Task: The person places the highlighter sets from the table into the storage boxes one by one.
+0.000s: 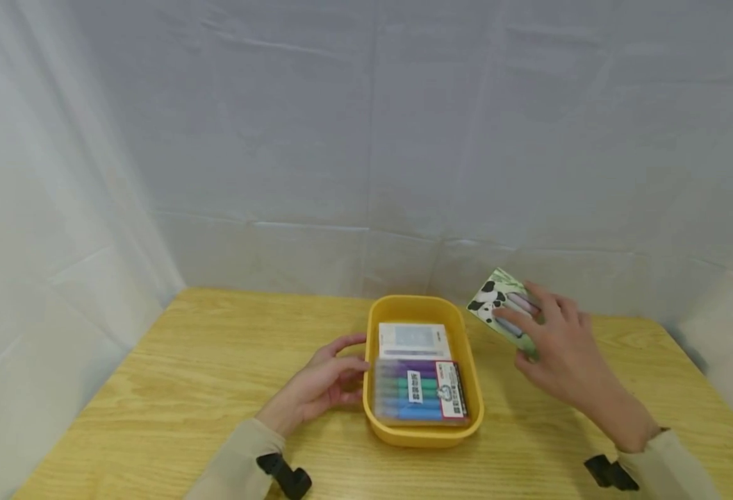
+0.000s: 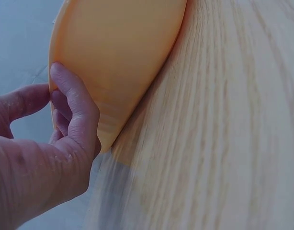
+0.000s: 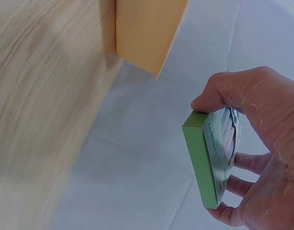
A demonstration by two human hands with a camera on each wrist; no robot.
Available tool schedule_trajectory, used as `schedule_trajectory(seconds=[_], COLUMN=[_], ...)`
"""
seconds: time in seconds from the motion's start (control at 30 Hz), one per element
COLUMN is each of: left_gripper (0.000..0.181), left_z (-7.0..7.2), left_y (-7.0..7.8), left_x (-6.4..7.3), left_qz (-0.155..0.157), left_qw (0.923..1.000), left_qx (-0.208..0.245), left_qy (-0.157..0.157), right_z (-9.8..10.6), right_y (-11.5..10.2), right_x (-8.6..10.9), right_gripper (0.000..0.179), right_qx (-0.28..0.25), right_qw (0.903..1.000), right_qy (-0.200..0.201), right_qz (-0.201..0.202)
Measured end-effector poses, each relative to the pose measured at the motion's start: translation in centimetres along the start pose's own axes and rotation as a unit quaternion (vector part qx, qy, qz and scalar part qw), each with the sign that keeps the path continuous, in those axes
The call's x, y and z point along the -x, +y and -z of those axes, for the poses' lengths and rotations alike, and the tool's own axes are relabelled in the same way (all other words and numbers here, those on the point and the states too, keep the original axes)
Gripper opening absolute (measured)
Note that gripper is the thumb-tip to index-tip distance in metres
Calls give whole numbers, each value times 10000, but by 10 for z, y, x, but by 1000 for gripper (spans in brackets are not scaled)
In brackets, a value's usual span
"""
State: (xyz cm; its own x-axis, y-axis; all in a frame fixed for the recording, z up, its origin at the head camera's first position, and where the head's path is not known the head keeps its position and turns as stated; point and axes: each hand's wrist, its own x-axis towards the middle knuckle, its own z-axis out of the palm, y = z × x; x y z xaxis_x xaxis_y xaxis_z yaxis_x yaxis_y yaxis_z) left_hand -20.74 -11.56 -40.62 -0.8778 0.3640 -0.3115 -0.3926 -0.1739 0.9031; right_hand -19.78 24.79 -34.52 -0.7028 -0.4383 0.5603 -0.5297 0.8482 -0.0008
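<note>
A yellow plastic basket (image 1: 425,439) stands on the table. Inside it lie a clear case of coloured markers (image 1: 419,394), purple through green to blue, and behind that a white flat box (image 1: 413,340). My left hand (image 1: 322,378) is at the basket's left side, thumb and curled fingers gripping its rim; the left wrist view shows fingertips against the outer wall (image 2: 123,52). To the right of the basket, my right hand (image 1: 560,344) holds a small green box with panda pictures (image 1: 494,302) by its edges, raised and tilted. Purplish shapes show on its front; its contents cannot be made out.
The wooden table (image 1: 247,333) has a light grain. A pale sheet (image 1: 341,139) hangs behind it and along both sides. Black straps (image 1: 285,476) sit on both wrists over beige sleeves (image 1: 241,462).
</note>
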Motion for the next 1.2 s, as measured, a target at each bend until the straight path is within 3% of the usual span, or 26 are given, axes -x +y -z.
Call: schedule_trajectory(seconds=[0.5,0.93,1.2], left_gripper=[63,64,64], left_z=[1,1,1], left_y=[1,1,1], left_x=[0,0,0], left_qz=[-3,13,-14], left_qw=[10000,10000,9999], left_qx=[-36,27,17], left_qy=[-90,-94,-116], right_z=[0,-5,-9], right_y=[-11,-21,-25], right_x=[-14,-27,-37], right_gripper=[65,63,63], right_qx=[85,-142,-189], right_qw=[9993,9978,9967], right_qy=[-166,-560,-576], right_qz=[331,339,531])
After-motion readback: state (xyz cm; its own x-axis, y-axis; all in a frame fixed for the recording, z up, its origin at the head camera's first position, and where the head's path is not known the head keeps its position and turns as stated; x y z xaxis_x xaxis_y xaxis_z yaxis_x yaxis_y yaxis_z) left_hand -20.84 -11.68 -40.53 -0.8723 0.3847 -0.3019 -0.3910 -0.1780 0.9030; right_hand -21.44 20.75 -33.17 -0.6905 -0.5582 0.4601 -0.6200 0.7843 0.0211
